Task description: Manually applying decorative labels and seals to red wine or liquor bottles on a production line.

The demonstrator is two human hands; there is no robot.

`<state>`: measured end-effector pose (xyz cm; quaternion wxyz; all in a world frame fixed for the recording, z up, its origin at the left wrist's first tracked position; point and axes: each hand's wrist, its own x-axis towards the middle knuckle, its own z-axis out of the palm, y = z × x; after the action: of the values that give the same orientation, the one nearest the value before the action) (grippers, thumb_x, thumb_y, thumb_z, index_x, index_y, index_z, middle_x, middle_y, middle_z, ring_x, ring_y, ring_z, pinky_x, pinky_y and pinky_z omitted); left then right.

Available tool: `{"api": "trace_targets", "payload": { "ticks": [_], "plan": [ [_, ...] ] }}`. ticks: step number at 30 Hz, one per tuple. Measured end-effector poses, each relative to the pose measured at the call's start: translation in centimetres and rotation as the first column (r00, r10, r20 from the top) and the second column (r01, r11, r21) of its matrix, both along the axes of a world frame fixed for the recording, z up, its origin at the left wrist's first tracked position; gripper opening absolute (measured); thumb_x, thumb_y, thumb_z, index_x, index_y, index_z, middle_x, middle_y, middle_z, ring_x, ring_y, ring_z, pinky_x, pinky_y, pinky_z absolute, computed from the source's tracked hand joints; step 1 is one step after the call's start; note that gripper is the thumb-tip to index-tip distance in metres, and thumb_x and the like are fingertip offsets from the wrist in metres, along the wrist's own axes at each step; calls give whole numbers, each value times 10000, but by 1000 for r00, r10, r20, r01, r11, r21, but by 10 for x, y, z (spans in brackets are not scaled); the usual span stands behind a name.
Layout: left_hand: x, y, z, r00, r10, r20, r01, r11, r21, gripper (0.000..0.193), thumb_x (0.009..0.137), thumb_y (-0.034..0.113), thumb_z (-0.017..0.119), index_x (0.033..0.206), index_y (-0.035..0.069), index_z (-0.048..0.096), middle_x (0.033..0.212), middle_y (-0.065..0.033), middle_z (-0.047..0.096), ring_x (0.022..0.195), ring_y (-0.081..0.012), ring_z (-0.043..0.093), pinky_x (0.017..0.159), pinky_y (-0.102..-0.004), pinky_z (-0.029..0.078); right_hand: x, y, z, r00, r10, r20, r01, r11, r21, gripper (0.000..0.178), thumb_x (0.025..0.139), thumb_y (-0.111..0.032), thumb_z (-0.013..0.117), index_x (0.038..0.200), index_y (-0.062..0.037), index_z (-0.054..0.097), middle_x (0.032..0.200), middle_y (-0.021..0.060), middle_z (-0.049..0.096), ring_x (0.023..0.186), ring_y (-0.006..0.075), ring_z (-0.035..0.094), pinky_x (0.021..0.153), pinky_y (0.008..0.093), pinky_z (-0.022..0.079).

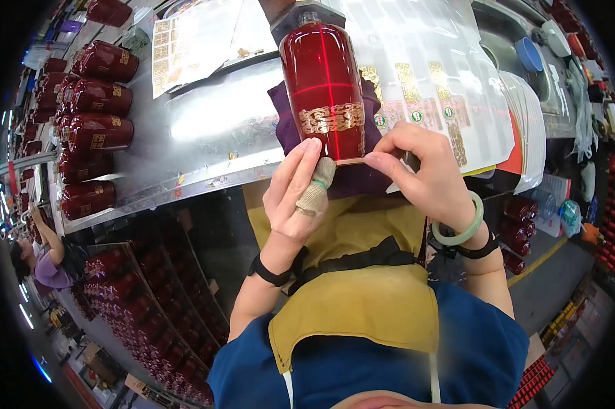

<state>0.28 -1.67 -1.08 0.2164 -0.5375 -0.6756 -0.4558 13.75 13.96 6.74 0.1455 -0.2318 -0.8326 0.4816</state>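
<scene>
A glossy dark red glass bottle point(323, 71) lies with its neck away from me and its base toward me, on a dark purple cloth point(285, 112). A gold patterned decal point(331, 118) spans its lower body, and bright red light lines cross over the glass. My left hand point(290, 191) grips the base's left side, fingers pressed together; a beige knitted cover with a green band wraps one digit. At the base's right corner, my right hand point(427, 167) is closed in a pinch beside a thin pale edge. What it pinches is too small to make out.
Several red bottles point(101, 133) lie along the metal table's point(205, 146) left edge. Gold decal sheets point(410, 82) spread out at the right, another printed sheet point(185, 51) at the far left. Racks of bottles point(144, 293) stand below left, near another person point(52, 262). A blue bowl point(528, 54) is far right.
</scene>
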Motion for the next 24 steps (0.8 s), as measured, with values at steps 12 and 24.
{"api": "trace_targets", "payload": {
  "ticks": [12, 24],
  "plan": [
    [2, -5, -5, 998, 34, 47, -32, 999, -43, 335, 797, -139, 765, 1128, -132, 710, 1167, -208, 740, 1073, -356, 720, 908, -405, 613, 4, 8, -7, 999, -9, 50, 10, 1000, -7, 201, 900, -153, 780, 863, 30, 705, 761, 120, 641, 638, 228, 582, 607, 351, 453],
    [5, -1, 7, 989, 12, -150, -27, 994, -102, 235, 840, -107, 722, 1050, -7, 757, 1274, -164, 700, 1157, -345, 655, 824, -359, 617, 2, 7, -11, 999, -14, 46, 14, 1000, 4, 190, 904, -142, 772, 856, 30, 707, 755, 120, 645, 629, 221, 587, 595, 347, 449]
  ]
}}
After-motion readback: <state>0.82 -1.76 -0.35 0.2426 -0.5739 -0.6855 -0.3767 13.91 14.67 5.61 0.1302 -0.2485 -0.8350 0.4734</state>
